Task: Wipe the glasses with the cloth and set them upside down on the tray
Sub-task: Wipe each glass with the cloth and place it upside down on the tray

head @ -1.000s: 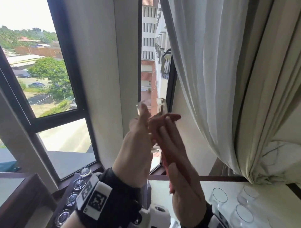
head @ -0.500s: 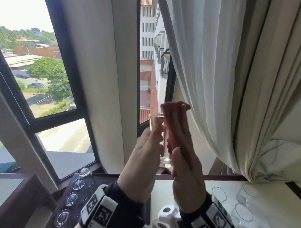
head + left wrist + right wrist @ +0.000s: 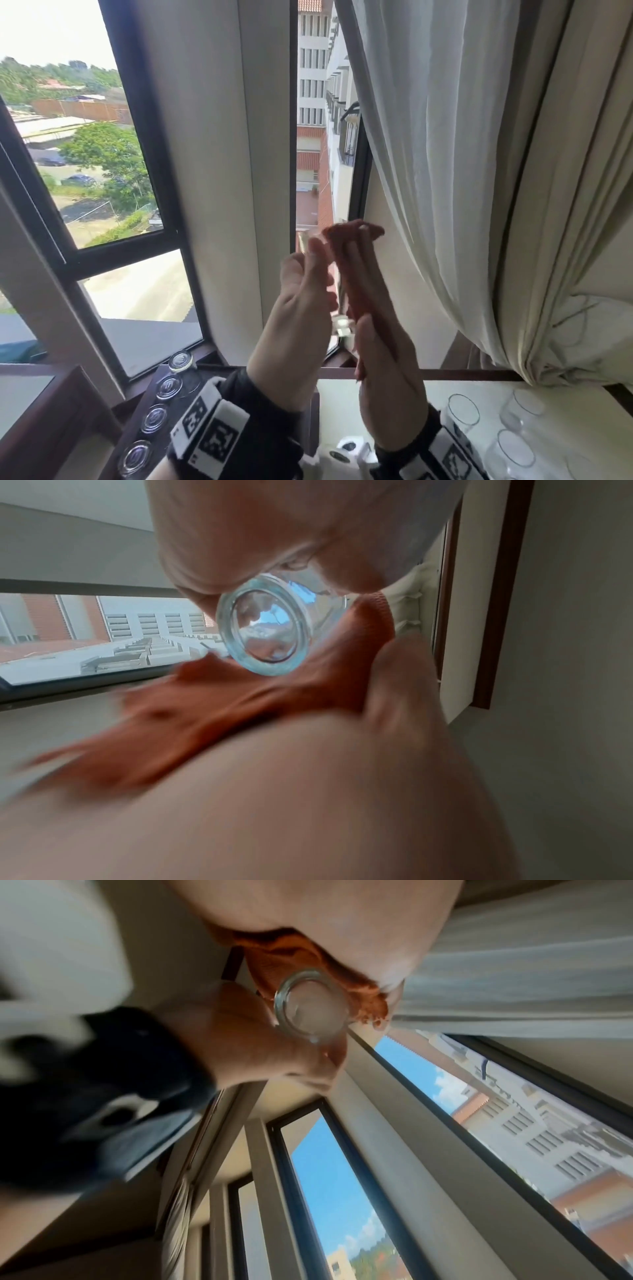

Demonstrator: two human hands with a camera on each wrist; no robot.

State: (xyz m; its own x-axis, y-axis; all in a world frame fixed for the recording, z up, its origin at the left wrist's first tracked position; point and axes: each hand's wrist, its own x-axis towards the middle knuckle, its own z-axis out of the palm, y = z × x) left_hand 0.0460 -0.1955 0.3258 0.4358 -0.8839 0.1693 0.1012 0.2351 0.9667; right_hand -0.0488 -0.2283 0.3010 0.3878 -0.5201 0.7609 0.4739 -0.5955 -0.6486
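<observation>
Both hands lift one glass (image 3: 339, 291) toward window light: left hand (image 3: 301, 329) grips it; right hand (image 3: 380, 359), fingers straight, presses the cloth (image 3: 356, 267) against its side.

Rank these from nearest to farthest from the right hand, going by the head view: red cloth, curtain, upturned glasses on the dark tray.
1. Red cloth: pressed under the right hand.
2. Curtain: hanging on its right.
3. Upturned glasses: lower left, on the dark tray.

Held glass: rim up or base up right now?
Rim up. In the head view the glass stands upright between the left hand and the cloth; its thick base faces both wrist cameras.
</observation>
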